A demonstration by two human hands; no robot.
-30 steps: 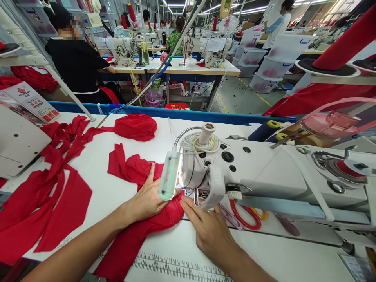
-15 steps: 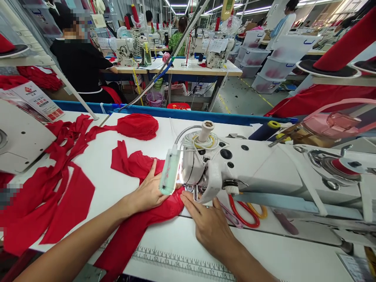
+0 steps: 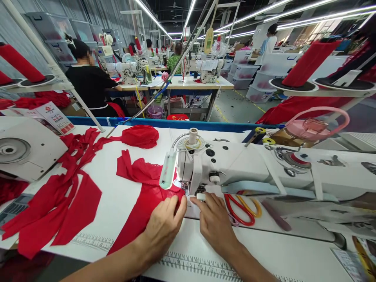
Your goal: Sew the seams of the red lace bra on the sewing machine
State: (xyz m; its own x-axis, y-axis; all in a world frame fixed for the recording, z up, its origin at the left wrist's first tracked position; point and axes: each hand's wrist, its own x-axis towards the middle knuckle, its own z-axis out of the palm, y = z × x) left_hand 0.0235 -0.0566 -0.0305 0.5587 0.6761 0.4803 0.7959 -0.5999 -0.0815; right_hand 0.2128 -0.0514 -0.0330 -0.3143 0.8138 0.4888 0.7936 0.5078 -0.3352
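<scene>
- Head view, room: bare counter [image 3: 190, 235] opens before me between the two forearms, down to the printed ruler [image 3: 199, 264]; the sewing machine [image 3: 249, 158] bounds the far side, and red-handled scissors [image 3: 250, 220] lie just beside the right hand [image 3: 217, 217].
- Cloth: the red cloth [image 3: 135, 219] runs under the left hand [image 3: 166, 219] to the needle area; left fingers bunch at its edge, right fingers sit just apart from it. I can't tell whether either set grips.
- Change: half a second ago, the left hand lay spread farther in, and the right fingertips touched the cloth.
</scene>
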